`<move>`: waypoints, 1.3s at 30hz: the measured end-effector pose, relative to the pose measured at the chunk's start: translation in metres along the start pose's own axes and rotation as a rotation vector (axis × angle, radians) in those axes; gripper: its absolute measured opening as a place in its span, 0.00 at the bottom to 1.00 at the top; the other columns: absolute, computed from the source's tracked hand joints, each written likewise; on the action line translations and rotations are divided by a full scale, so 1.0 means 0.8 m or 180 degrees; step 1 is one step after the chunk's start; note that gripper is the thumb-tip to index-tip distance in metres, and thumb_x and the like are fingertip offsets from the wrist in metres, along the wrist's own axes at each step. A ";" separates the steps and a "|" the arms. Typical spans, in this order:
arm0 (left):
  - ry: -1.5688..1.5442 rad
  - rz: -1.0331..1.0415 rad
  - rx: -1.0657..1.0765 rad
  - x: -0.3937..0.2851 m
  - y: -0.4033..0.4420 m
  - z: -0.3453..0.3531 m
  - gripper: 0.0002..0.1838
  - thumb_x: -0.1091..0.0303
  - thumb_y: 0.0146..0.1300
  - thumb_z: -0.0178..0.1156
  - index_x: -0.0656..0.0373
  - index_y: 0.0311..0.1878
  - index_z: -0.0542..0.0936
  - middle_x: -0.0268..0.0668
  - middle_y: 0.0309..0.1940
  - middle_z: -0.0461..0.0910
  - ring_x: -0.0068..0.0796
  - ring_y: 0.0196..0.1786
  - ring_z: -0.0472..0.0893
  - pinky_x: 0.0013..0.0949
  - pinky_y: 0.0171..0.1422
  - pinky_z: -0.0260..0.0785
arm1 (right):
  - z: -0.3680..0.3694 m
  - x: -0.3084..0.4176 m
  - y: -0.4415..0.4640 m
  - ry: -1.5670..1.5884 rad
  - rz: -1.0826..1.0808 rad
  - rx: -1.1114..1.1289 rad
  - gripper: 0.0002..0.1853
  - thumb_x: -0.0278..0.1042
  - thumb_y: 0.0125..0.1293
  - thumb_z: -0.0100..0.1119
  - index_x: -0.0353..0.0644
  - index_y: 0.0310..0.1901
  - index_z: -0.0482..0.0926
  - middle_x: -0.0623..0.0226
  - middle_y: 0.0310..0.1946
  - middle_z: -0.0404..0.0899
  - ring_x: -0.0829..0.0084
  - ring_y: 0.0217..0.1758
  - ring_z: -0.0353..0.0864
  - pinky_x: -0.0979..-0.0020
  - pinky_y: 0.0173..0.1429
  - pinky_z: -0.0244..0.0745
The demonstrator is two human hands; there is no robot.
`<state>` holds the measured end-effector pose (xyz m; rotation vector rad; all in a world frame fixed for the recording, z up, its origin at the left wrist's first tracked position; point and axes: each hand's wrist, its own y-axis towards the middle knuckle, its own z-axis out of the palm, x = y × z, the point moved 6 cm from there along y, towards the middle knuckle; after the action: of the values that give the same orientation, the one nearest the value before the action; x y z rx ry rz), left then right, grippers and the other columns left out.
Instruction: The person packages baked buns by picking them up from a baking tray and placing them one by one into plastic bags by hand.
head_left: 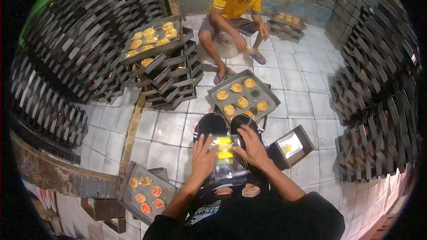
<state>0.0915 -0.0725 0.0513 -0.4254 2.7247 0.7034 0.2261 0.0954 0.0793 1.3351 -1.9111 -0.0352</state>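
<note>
A clear plastic bag [229, 169] with a yellow label lies over my lap, between my hands. My left hand [204, 158] grips its left side, the fingers long and the thumb on the plastic. At the upper right side of the bag, my right hand [251, 146] holds the film with bent fingers. Just beyond my knees is a metal tray [273, 100] of round yellow-topped buns [242, 102]. To my right, a dark tin [307, 146] contains clear plastic packaging [290, 146] with yellow print. Two pinkish-brown shapes show below the bag; I cannot tell what they are.
Stacked dark trays [173, 89] stand ahead on the left, with buns on top. A tray [129, 195] of red- and yellow-topped buns is at my left. Tall tray stacks line both sides. A person in a yellow shirt [233, 0] sits opposite on the white tiled floor [293, 66].
</note>
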 end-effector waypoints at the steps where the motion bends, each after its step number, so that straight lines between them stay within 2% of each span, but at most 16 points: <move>1: -0.0012 0.0005 0.0045 -0.002 0.003 -0.006 0.19 0.68 0.63 0.68 0.52 0.58 0.86 0.50 0.76 0.68 0.61 0.79 0.62 0.59 0.80 0.56 | -0.013 0.012 0.002 0.0009 0.0045 0.0004 0.35 0.39 0.60 0.73 0.38 0.67 0.71 0.47 0.69 0.68 0.46 0.65 0.73 0.53 0.69 0.71; 5: 0.0039 0.0861 -0.0347 -0.033 0.008 -0.032 0.22 0.71 0.63 0.68 0.54 0.62 0.84 0.49 0.77 0.67 0.56 0.79 0.64 0.57 0.77 0.62 | -0.043 0.040 0.015 -0.0120 -0.0386 0.0283 0.26 0.34 0.56 0.74 0.42 0.57 0.79 0.55 0.53 0.78 0.53 0.55 0.77 0.58 0.60 0.74; 7: -0.2520 -0.0861 -0.0552 -0.020 0.017 -0.037 0.23 0.72 0.64 0.67 0.61 0.64 0.81 0.49 0.78 0.66 0.47 0.79 0.65 0.50 0.72 0.71 | -0.054 0.047 0.019 -0.0209 -0.0539 0.0396 0.15 0.30 0.59 0.72 0.41 0.47 0.81 0.61 0.43 0.80 0.55 0.48 0.77 0.57 0.53 0.74; 9: -0.3901 -0.1366 -0.0526 -0.019 0.028 -0.043 0.19 0.73 0.68 0.64 0.67 0.61 0.82 0.51 0.68 0.77 0.38 0.69 0.76 0.41 0.63 0.77 | -0.089 0.068 0.034 0.0210 -0.0515 0.0266 0.09 0.27 0.60 0.70 0.40 0.40 0.81 0.60 0.38 0.78 0.54 0.44 0.76 0.57 0.49 0.73; 11: -0.3263 -0.1685 0.1990 -0.009 0.020 -0.025 0.16 0.70 0.70 0.63 0.66 0.58 0.84 0.46 0.51 0.87 0.33 0.53 0.85 0.35 0.54 0.79 | -0.102 0.068 0.051 0.0751 -0.0932 0.0794 0.10 0.28 0.62 0.70 0.40 0.44 0.82 0.62 0.40 0.81 0.59 0.43 0.80 0.61 0.49 0.77; 13: -0.2799 -0.1812 0.1013 0.007 0.043 -0.034 0.10 0.69 0.72 0.62 0.68 0.45 0.85 0.37 0.30 0.85 0.25 0.31 0.82 0.30 0.38 0.74 | -0.080 -0.018 0.059 0.3012 0.0914 0.1386 0.11 0.27 0.64 0.70 0.40 0.47 0.83 0.66 0.44 0.85 0.66 0.44 0.84 0.67 0.53 0.80; 15: -0.3447 -0.1827 0.0163 0.031 0.070 -0.040 0.11 0.68 0.73 0.58 0.68 0.41 0.83 0.37 0.27 0.83 0.25 0.29 0.81 0.29 0.36 0.72 | -0.022 -0.159 0.063 0.3811 0.1645 0.0524 0.11 0.30 0.66 0.69 0.41 0.49 0.84 0.64 0.45 0.86 0.65 0.45 0.85 0.66 0.51 0.82; 17: -0.3840 -0.2222 -0.0558 0.071 0.088 -0.026 0.16 0.60 0.79 0.54 0.67 0.47 0.79 0.43 0.35 0.85 0.32 0.35 0.86 0.33 0.42 0.79 | 0.058 -0.313 0.021 0.1324 0.1734 0.0341 0.12 0.32 0.67 0.67 0.43 0.51 0.85 0.62 0.47 0.87 0.64 0.46 0.87 0.65 0.50 0.84; 19: -0.4019 -0.2583 -0.0923 0.089 0.119 -0.015 0.17 0.59 0.80 0.53 0.67 0.51 0.78 0.44 0.38 0.85 0.34 0.39 0.88 0.34 0.46 0.81 | 0.118 -0.360 -0.043 -0.2227 0.1454 0.2999 0.13 0.38 0.69 0.62 0.40 0.48 0.86 0.56 0.46 0.88 0.58 0.45 0.88 0.59 0.48 0.84; 22: -0.4077 -0.2636 -0.0924 0.134 0.125 0.032 0.15 0.61 0.80 0.54 0.65 0.49 0.79 0.42 0.38 0.85 0.30 0.38 0.86 0.33 0.45 0.79 | 0.198 -0.430 -0.081 0.0189 0.1928 0.3075 0.15 0.40 0.68 0.58 0.39 0.45 0.87 0.49 0.43 0.88 0.53 0.46 0.88 0.55 0.51 0.82; 25: -0.2864 -0.2566 -0.0374 0.142 0.145 0.064 0.14 0.60 0.79 0.55 0.64 0.47 0.79 0.42 0.38 0.86 0.26 0.35 0.83 0.31 0.41 0.77 | 0.283 -0.537 -0.068 -0.0065 0.0886 0.2726 0.15 0.41 0.65 0.59 0.40 0.43 0.87 0.46 0.39 0.88 0.50 0.46 0.88 0.54 0.52 0.81; 30: -0.2857 -0.3112 -0.0797 0.137 0.155 0.074 0.13 0.62 0.79 0.57 0.63 0.43 0.78 0.37 0.34 0.83 0.22 0.32 0.80 0.26 0.37 0.73 | 0.308 -0.680 -0.010 -0.0103 0.2706 0.1489 0.15 0.45 0.68 0.61 0.42 0.42 0.88 0.50 0.40 0.88 0.50 0.43 0.87 0.55 0.50 0.82; 31: -0.2607 -0.3124 -0.0757 0.139 0.156 0.073 0.12 0.62 0.79 0.57 0.62 0.42 0.77 0.36 0.33 0.82 0.21 0.32 0.80 0.25 0.36 0.72 | 0.344 -0.733 -0.021 0.0119 0.2670 0.1257 0.23 0.55 0.69 0.55 0.43 0.45 0.87 0.45 0.43 0.87 0.44 0.47 0.87 0.50 0.54 0.83; 32: -0.2511 -0.3137 -0.0691 0.141 0.158 0.077 0.12 0.62 0.79 0.57 0.62 0.42 0.77 0.36 0.33 0.82 0.21 0.32 0.80 0.25 0.36 0.72 | 0.360 -0.754 -0.013 -0.0781 0.1890 0.1145 0.22 0.54 0.71 0.52 0.43 0.41 0.88 0.47 0.40 0.88 0.46 0.45 0.88 0.51 0.51 0.83; 34: -0.2627 -0.3386 -0.0943 0.147 0.155 0.082 0.09 0.64 0.79 0.55 0.61 0.49 0.78 0.37 0.35 0.82 0.26 0.34 0.81 0.30 0.38 0.76 | 0.371 -0.776 -0.014 -0.1163 0.2064 0.1020 0.23 0.50 0.72 0.51 0.35 0.38 0.86 0.48 0.47 0.86 0.47 0.45 0.88 0.51 0.47 0.83; 39: -0.2753 -0.2987 -0.0965 0.157 0.145 0.086 0.12 0.64 0.77 0.57 0.62 0.54 0.77 0.39 0.38 0.84 0.27 0.36 0.83 0.30 0.38 0.79 | 0.355 -0.689 0.027 -0.0922 0.3873 0.0781 0.34 0.57 0.56 0.67 0.40 0.58 0.78 0.51 0.47 0.84 0.51 0.55 0.84 0.53 0.62 0.79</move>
<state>-0.0498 0.0330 -0.0019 -1.0569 1.3827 0.7526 0.1108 0.4360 -0.4260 0.1092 -2.7370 0.6498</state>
